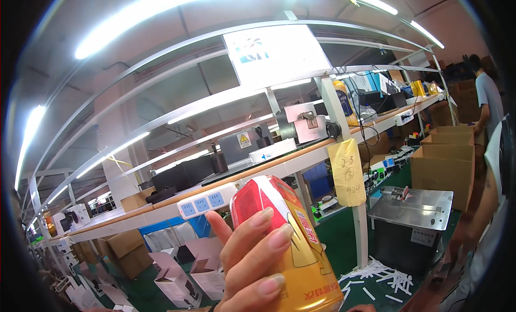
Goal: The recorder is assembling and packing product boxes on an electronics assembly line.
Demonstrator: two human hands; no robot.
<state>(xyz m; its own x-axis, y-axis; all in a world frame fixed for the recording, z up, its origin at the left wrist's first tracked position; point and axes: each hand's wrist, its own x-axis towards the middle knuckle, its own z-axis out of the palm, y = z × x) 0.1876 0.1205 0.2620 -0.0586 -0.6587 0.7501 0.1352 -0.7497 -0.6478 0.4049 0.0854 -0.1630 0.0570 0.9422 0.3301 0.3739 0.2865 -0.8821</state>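
Note:
In the middle foreground, my left hand (252,263) comes up from the lower edge, its fingers wrapped across the near side of a red and orange-yellow drink can (312,258). The can is tilted, its red end up and leaning left. One finger sticks out to the left of it. Only a sliver of skin at the bottom edge, right of the can, shows what looks like my right hand (363,308); its fingers are cut off from view.
A long workbench (236,175) with a white socket strip (207,203) runs behind the can. At right stand a metal-topped black machine (411,215), white strips (384,277) on the green floor, and cardboard boxes (443,169). A person (486,97) stands far right; another is partly visible nearer.

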